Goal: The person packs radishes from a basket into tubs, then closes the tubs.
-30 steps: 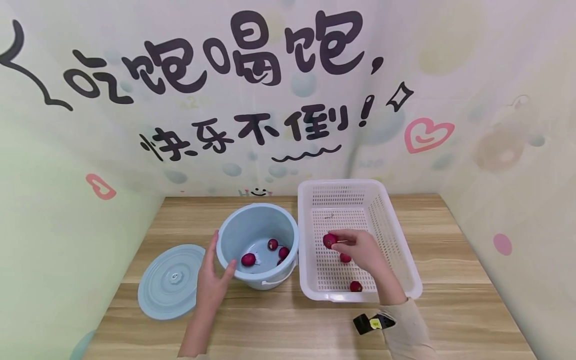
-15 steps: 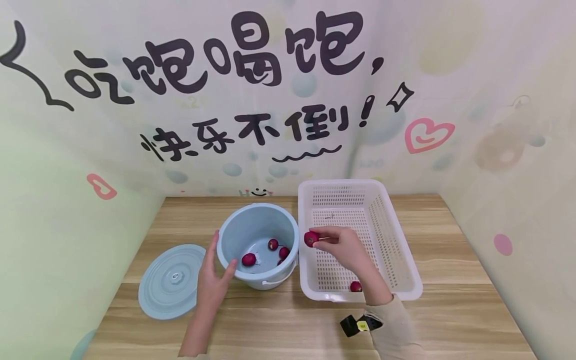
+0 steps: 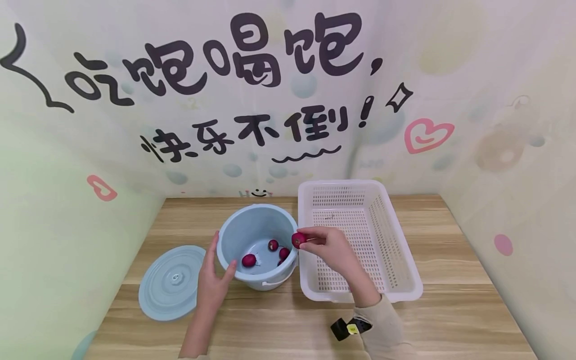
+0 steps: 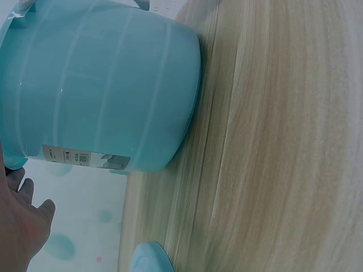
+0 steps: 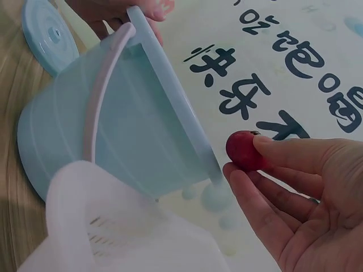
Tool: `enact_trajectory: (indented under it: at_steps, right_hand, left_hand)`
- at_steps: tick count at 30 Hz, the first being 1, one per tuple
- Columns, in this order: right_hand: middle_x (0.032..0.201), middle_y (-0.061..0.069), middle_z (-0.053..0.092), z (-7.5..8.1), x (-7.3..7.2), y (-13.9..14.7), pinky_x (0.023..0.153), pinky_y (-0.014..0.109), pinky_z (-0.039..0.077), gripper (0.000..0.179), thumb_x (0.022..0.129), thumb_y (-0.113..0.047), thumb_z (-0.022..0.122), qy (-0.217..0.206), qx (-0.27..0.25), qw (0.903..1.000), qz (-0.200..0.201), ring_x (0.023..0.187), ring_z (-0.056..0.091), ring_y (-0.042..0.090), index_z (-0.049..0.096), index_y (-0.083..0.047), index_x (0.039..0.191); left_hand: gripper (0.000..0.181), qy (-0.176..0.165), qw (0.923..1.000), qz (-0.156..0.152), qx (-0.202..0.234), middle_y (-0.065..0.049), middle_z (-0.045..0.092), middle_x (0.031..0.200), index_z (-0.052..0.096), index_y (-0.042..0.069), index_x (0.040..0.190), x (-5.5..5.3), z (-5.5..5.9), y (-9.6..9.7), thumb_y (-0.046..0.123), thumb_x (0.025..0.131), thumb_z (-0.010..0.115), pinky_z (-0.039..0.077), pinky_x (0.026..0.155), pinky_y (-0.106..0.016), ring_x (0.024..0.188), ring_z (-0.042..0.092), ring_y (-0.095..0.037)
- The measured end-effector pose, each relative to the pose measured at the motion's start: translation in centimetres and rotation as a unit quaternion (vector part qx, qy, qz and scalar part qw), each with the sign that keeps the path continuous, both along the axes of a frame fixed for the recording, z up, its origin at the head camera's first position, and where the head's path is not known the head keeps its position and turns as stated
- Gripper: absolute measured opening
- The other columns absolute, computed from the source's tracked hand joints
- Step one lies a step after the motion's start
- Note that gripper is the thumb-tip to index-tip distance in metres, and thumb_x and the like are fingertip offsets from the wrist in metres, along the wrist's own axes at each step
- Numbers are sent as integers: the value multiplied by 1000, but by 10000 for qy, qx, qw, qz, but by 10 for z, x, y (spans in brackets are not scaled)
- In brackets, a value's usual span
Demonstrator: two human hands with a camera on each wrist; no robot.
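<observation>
Between thumb and fingertips my right hand [image 3: 330, 250] pinches a small round dark-red fruit [image 3: 298, 240]. In the head view it overlaps the right rim of a light-blue bucket [image 3: 240, 231]; in the right wrist view the fruit [image 5: 244, 151] shows just beyond the rim. My left hand [image 3: 213, 280] lies at the bucket's left front, fingers extended along the outside and thumb at the front rim. Several similar fruits lie inside, one of them a fruit with a thin stem [image 3: 249, 260] at the left. The left wrist view shows the bucket's outer wall [image 4: 108, 85].
Right beside the bucket stands a white perforated basket [image 3: 407, 260], with a bit of brown stem on its floor. A light-blue lid [image 3: 166, 295] lies on the wooden table [image 3: 279, 330], left of the bucket. The patterned wall [image 3: 270, 170] closes off the back.
My right hand has carried the red fruit leftward from above the basket to the bucket's right rim. The fruit at the basket's front is now hidden behind the arm. My left hand stays put.
</observation>
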State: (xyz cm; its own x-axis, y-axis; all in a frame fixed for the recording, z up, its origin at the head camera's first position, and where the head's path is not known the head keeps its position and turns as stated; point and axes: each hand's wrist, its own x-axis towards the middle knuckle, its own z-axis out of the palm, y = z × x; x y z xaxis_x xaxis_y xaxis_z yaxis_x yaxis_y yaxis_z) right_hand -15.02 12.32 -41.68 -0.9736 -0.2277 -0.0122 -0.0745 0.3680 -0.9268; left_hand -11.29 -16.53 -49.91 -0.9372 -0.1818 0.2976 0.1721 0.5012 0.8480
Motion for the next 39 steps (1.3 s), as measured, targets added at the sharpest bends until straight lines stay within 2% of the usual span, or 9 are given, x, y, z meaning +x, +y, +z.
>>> enact_trajectory:
  at_steps: [5, 14, 20, 28, 30, 32, 35, 37, 39]
  right_hand:
    - [108, 10, 76, 2, 1, -10, 82, 27, 62, 31, 86, -9, 75, 82, 2, 10000, 35, 90, 72, 16, 74, -9, 117]
    - [111, 15, 75, 0, 3, -15, 84, 29, 62, 30, 88, -7, 73, 391, -203, 9988, 202, 95, 74, 24, 72, -2, 118]
    - [110, 11, 75, -3, 3, -5, 85, 26, 61, 29, 91, -18, 72, 346, -313, 9987, -189, 98, 73, 22, 72, -5, 117]
    - [113, 12, 74, -12, 1, 18, 86, 28, 61, 28, 93, -21, 70, 471, -164, 9965, -665, 100, 72, 23, 73, -7, 117]
    - [114, 12, 74, -14, 2, 24, 83, 25, 61, 28, 93, -23, 70, 424, -128, 9960, -782, 100, 72, 23, 73, -8, 117]
    - [114, 12, 74, -16, 2, 30, 71, 22, 60, 28, 93, -25, 70, 318, -113, 9955, -891, 100, 72, 24, 72, -9, 117]
    - [114, 12, 74, -20, 2, 39, 67, 18, 56, 29, 94, -27, 69, 194, -96, 9947, -1009, 101, 72, 25, 72, -9, 117]
    - [115, 13, 73, -24, 2, 45, 68, 16, 56, 29, 94, -26, 69, 179, -99, 9941, -1064, 101, 72, 25, 72, -9, 117]
    - [114, 14, 73, -28, 1, 50, 77, 14, 56, 29, 94, -26, 69, 213, -71, 9933, -1136, 102, 72, 25, 72, -7, 116]
  left_hand:
    - [79, -66, 10000, -9, -2, -7, 35, 162, 29, 20, 158, 1, 0, 0, 20, 90, 68, 37, 115, -62, 148, 35, -33]
    - [79, -69, 10000, 0, -37, -7, 35, 162, 28, 22, 158, 0, -1, 0, 21, 91, 69, 39, 113, -63, 148, 35, -34]
    - [79, 10, 10000, 29, -24, -7, 37, 161, 30, 23, 158, 0, -2, 0, 19, 90, 69, 34, 118, -61, 148, 36, -33]
    - [78, -15, 10000, 29, -27, -6, 36, 162, 30, 22, 158, -1, -3, 0, 19, 90, 69, 33, 118, -61, 148, 35, -32]
    - [79, -18, 10000, 29, -39, -6, 36, 162, 29, 22, 158, -1, -4, 0, 19, 90, 68, 34, 118, -61, 148, 36, -33]
    - [79, -7, 10000, 36, -51, -6, 36, 162, 29, 23, 158, -1, -4, 0, 18, 90, 69, 34, 118, -61, 148, 36, -33]
    - [80, 2, 10000, 41, -56, -6, 36, 162, 28, 25, 158, -1, -5, 0, 15, 90, 69, 35, 117, -61, 148, 36, -33]
    - [80, -2, 10000, 36, -52, -6, 36, 162, 28, 24, 158, -1, -5, 0, 14, 90, 69, 36, 116, -62, 147, 36, -33]
    - [80, -20, 10000, 24, -48, -6, 35, 162, 28, 23, 158, -1, -5, 0, 15, 90, 68, 37, 114, -63, 148, 36, -33]
